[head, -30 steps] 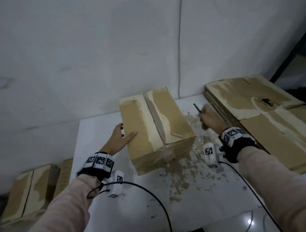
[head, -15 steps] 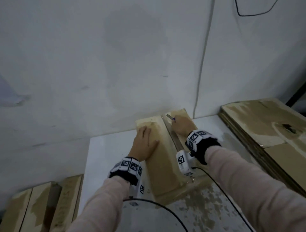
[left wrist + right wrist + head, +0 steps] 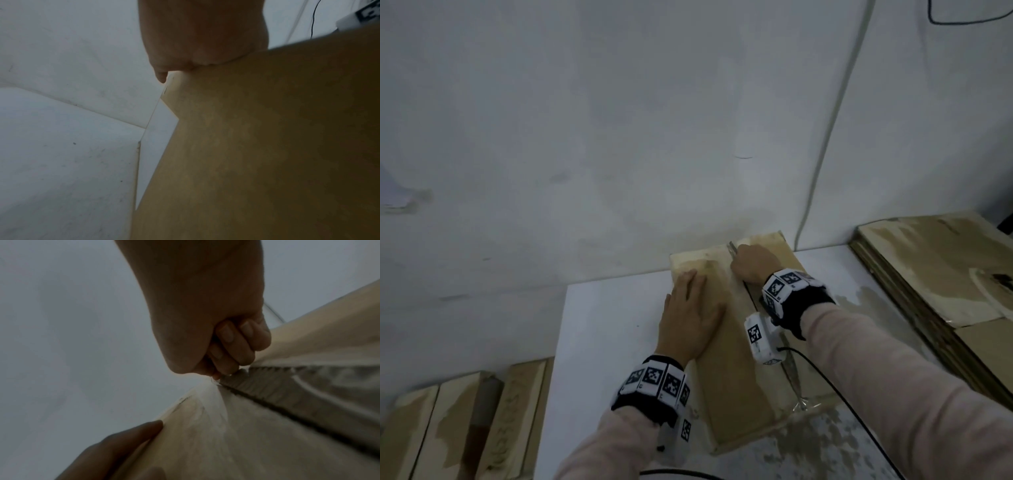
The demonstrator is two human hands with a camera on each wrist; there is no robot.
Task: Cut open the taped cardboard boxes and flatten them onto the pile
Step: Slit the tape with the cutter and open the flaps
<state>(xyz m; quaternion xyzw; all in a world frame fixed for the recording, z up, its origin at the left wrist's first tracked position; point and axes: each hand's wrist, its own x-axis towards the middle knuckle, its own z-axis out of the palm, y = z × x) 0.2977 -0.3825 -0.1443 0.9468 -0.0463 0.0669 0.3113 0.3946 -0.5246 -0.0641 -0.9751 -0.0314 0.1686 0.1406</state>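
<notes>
A taped cardboard box (image 3: 736,377) stands on the white table (image 3: 602,325), its long top running away from me. My left hand (image 3: 690,315) lies flat on the box's left flap, fingers straight; the left wrist view shows the palm (image 3: 201,37) pressing the cardboard (image 3: 267,146). My right hand (image 3: 753,263) grips a small knife (image 3: 732,247) at the far end of the centre tape seam (image 3: 787,363). In the right wrist view the curled fingers (image 3: 232,344) sit at the seam (image 3: 287,402), with the blade hidden. The flattened pile (image 3: 941,281) lies at the right.
More cardboard boxes (image 3: 448,431) stand low at the left beside the table. Torn paper scraps (image 3: 822,445) litter the table near me. A white wall (image 3: 654,137) rises right behind the box, with a cable (image 3: 828,137) running down it.
My right hand carried the knife from beside the pile onto the far end of the seam. My left hand moved from the box's side up onto its top flap. The view closed in.
</notes>
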